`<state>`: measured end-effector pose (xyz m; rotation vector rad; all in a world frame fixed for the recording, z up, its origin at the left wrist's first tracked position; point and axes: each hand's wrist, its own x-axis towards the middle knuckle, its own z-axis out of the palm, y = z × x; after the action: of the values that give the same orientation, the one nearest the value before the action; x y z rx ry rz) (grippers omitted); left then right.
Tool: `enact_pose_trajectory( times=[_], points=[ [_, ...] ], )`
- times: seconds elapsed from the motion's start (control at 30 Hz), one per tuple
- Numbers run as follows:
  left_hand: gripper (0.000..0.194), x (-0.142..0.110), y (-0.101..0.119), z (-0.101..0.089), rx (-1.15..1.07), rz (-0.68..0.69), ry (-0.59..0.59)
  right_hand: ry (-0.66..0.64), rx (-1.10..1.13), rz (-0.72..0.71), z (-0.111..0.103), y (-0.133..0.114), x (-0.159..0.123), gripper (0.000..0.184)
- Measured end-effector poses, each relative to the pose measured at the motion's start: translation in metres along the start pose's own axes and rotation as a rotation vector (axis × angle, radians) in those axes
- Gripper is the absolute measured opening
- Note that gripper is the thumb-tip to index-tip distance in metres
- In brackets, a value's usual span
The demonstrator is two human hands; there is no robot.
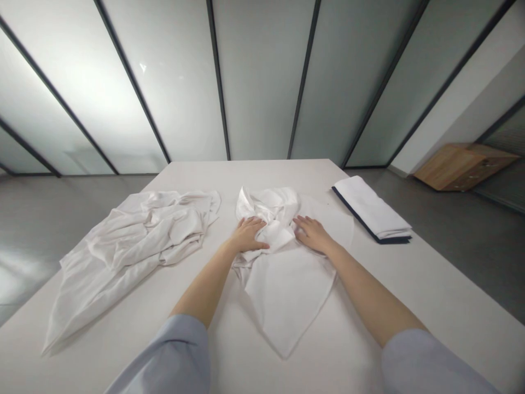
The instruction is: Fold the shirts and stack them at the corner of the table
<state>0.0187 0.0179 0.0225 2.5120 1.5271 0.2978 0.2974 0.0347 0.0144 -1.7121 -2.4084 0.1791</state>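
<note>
The left hand (248, 235) and right hand (314, 233), fingers (254, 223) loosely spread, no pinch visible, rest on crumpled, thin white cloth (289, 290) about midway between the side edges of the pale, flat worktop (246, 174); light, even pressure seems best.

left hand (249, 235) and right hand (314, 234) partly obscure middle cloth (285, 262); sleeves (176, 353) cut off at lower edge; navy cloth (396, 241) largely covered.

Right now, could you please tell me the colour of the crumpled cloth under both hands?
The crumpled cloth is plain white, seen best in the head view.
</note>
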Motion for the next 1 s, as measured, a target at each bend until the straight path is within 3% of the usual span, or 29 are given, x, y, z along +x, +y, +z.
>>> enact_pose_trajectory(
  times=[0.13,0.2,0.27,0.37,0.5,0.63,0.73,0.93,1.0],
  points=[
    [0.045,-0.005,-0.009,-0.014,0.106,-0.377,0.381,-0.145,-0.111,0.266,0.011,0.002,0.0,0.063],
    [0.03,-0.008,-0.01,-0.019,0.09,-0.426,0.469,-0.155,-0.147,0.354,0.01,-0.006,0.001,0.066],
    [0.029,-0.009,-0.005,-0.02,0.039,-0.352,0.411,-0.151,-0.178,0.384,0.006,-0.014,0.001,0.067],
    [0.044,-0.008,0.003,-0.01,0.022,-0.233,0.234,-0.156,-0.232,0.333,-0.005,-0.021,-0.003,0.062],
    [0.052,-0.006,-0.005,0.003,0.05,-0.228,0.145,-0.209,-0.283,0.22,-0.028,-0.027,-0.014,0.052],
    [0.051,-0.007,-0.024,0.004,0.045,-0.274,0.205,-0.251,-0.213,0.107,-0.047,-0.03,-0.021,0.045],
    [0.05,-0.007,-0.024,0.001,0.067,-0.232,0.289,-0.237,-0.117,0.027,-0.052,-0.026,-0.022,0.041],
    [0.038,-0.007,0.0,-0.003,0.053,-0.136,0.385,-0.122,-0.011,0.034,-0.039,-0.011,-0.014,0.037],
    [0.036,-0.008,0.003,-0.001,0.05,-0.118,0.363,-0.067,-0.007,0.062,-0.028,-0.009,-0.012,0.035]
  ],
)
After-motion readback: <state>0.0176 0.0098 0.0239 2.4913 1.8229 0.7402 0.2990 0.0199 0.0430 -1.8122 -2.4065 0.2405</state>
